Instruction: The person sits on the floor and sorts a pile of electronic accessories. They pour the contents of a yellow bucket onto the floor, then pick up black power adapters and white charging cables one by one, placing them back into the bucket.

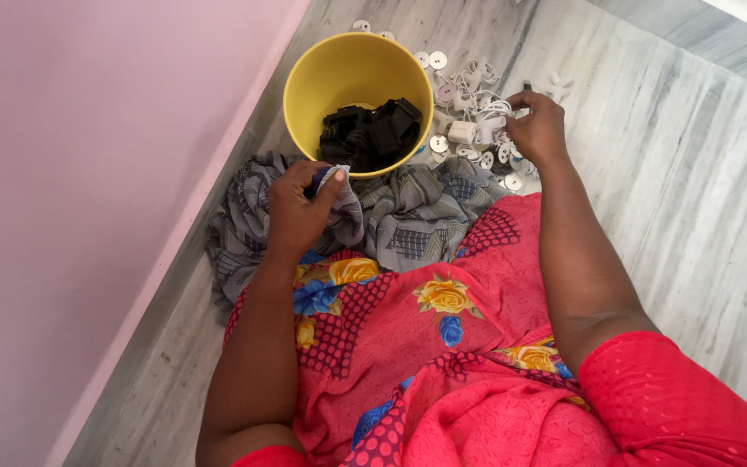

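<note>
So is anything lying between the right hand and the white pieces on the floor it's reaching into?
Nothing visible does. The right hand is already on the pile of white pieces beside the yellow bucket, fingertips touching it. The left hand is apart, its grip closed on the grey cloth.

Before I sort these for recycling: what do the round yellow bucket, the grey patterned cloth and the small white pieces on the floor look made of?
The round yellow bucket looks like moulded plastic: smooth, even wall, matte sheen. The grey patterned cloth seems thin woven fabric; it crumples in soft folds. The small white pieces look like hard glossy plastic, some with thin cords, though they are too small to be sure.
</note>
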